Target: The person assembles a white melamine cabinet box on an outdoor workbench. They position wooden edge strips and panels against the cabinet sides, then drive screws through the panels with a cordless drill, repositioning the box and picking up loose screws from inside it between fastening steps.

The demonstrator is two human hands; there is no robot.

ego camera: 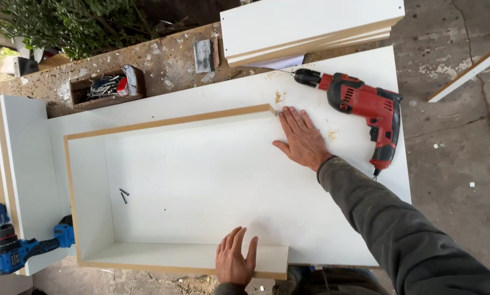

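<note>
While the open white box frame [92, 186] lies flat on the large white board [365, 71], both hands rest on it with nothing gripped. The left hand [235, 261] lies palm down on the near side panel [190, 257], fingers spread a little, close to that panel's free right end. The right hand [301, 139] lies flat on the board just beside the free end of the far side panel [174, 120], fingers straight and close together, the fingertips at or touching the panel's end; the view does not settle which. Inside the frame, towards its closed left end, lie two small dark screws [124, 195]. Beyond the right hand a red drill [365, 106] lies on the board, its bit pointing left, with sawdust [279, 97] near the panel's end. A blue drill [21, 248] rests at the left edge. Farther back, white panels [305, 24] are stacked on a speckled bench [163, 57], where a wooden tray of screws [107, 86] sits.
</note>
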